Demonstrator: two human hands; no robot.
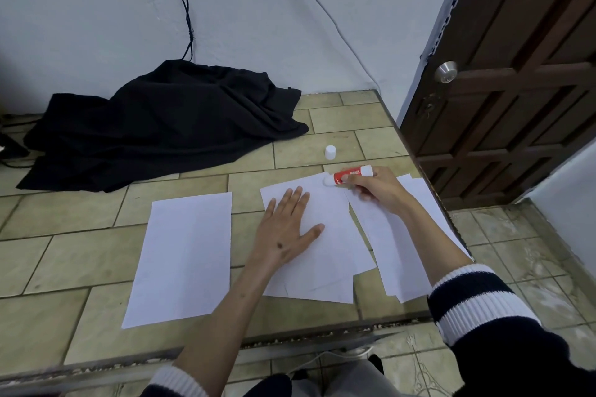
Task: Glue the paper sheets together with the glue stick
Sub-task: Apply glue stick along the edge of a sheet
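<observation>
My right hand (375, 192) grips a red glue stick (350, 176), uncapped, its white tip touching the far right corner of the middle paper sheet (329, 255). My left hand (285, 229) lies flat with fingers spread on that sheet, which tops a small stack. A single white sheet (185, 255) lies to the left. More sheets (403, 242) lie fanned out to the right, partly under my right forearm. The glue stick's white cap (330, 152) stands on the table beyond the papers.
The tiled table (80, 261) ends at a right edge near the right-hand sheets and a front edge close to me. A black cloth (161, 126) is heaped at the back left, with cables on the wall above. A brown door (516, 90) stands at right.
</observation>
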